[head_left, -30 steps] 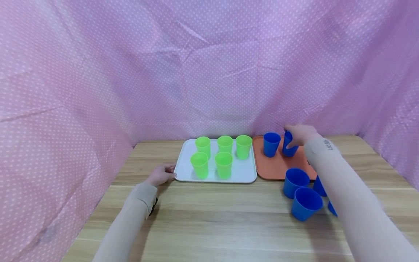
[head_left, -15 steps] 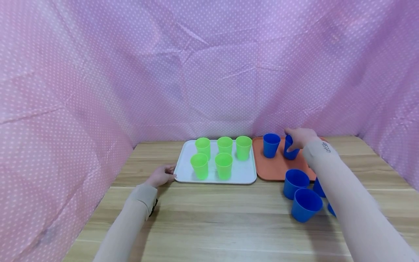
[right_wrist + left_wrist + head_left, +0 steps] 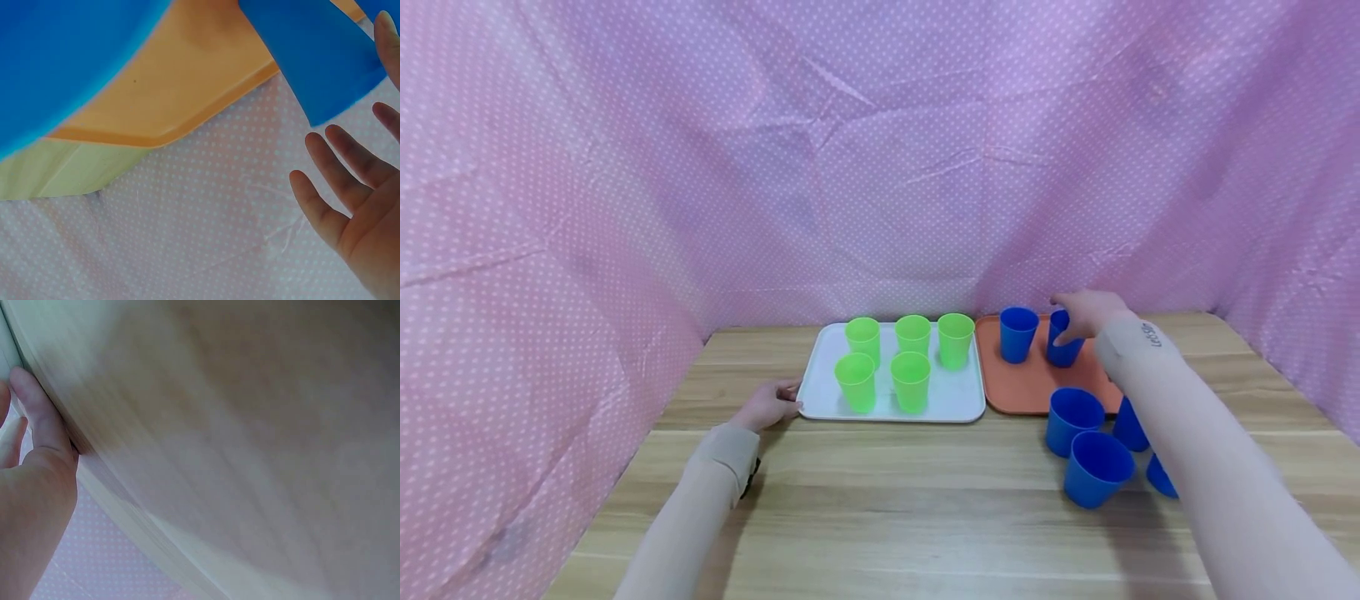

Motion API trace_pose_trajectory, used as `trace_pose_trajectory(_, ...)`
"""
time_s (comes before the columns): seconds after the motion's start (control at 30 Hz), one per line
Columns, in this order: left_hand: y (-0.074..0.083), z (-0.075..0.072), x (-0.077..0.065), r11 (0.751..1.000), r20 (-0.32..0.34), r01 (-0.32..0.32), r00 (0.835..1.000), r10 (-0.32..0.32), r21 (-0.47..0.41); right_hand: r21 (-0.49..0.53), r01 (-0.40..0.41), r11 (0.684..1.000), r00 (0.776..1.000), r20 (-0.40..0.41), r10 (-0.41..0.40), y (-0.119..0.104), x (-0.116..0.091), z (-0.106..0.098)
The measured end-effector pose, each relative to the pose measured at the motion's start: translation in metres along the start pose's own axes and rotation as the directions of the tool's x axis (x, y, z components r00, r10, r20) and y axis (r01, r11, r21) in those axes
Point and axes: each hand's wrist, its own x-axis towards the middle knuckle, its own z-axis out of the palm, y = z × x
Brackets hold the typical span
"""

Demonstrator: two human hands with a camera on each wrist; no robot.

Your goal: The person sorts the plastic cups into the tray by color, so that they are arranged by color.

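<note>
In the head view my right hand (image 3: 1090,313) is over a blue cup (image 3: 1062,350) standing upright on the orange tray (image 3: 1022,387). The right wrist view shows its fingers (image 3: 320,206) spread apart and fairly straight beside a blue cup (image 3: 312,56). A second blue cup (image 3: 1018,336) stands just left of it on that tray. My left hand (image 3: 766,406) rests at the near left corner of the white tray (image 3: 820,392), its thumb (image 3: 40,412) extended toward the tray edge. The white tray bears several upright green cups (image 3: 912,383).
Several more blue cups stand on the wooden table (image 3: 880,508) in front of the orange tray, including a near one (image 3: 1086,487) and one (image 3: 1063,429) by the tray's front edge. My right forearm partly covers others. A pink dotted cloth (image 3: 880,167) hangs behind the table.
The blue cup under my right hand has come down slightly and straightened up on the orange tray. My fingers have loosened around it. The left hand has stayed at the white tray.
</note>
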Motion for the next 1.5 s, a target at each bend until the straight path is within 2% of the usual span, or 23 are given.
trace_pose_trajectory(0.3, -0.001, 0.003, 0.001, 1.000, 0.002, 0.016, 1.000, -0.016, -0.017, 0.005, 0.015, 1.000, 1.000, -0.017, -0.015, 0.003, -0.010, -0.019)
trace_pose_trajectory(0.57, 0.003, 0.001, 0.001, 1.000, 0.002, 0.004, 1.000, -0.004, -0.009, 0.016, 0.036, 0.999, 0.996, -0.077, -0.035, 0.005, -0.025, -0.041)
trace_pose_trajectory(0.7, 0.003, -0.001, 0.004, 1.000, 0.007, 0.007, 1.000, -0.007, -0.016, 0.029, 0.036, 0.999, 0.995, -0.094, -0.033, 0.009, -0.031, -0.046)
trace_pose_trajectory(0.93, 0.002, -0.002, 0.010, 0.999, 0.014, 0.051, 0.999, -0.051, -0.001, 0.024, 0.057, 0.998, 0.988, -0.143, -0.053, 0.017, -0.043, -0.044)
trace_pose_trajectory(1.27, 0.006, -0.006, 0.020, 0.999, 0.017, 0.029, 0.999, -0.029, -0.019, 0.064, 0.057, 0.996, 0.973, -0.225, -0.041, 0.025, -0.075, -0.035)
trace_pose_trajectory(1.5, 0.000, -0.009, 0.029, 1.000, 0.029, 0.013, 1.000, -0.013, -0.007, 0.084, 0.029, 0.996, 0.973, -0.233, -0.009, 0.027, -0.090, -0.027)
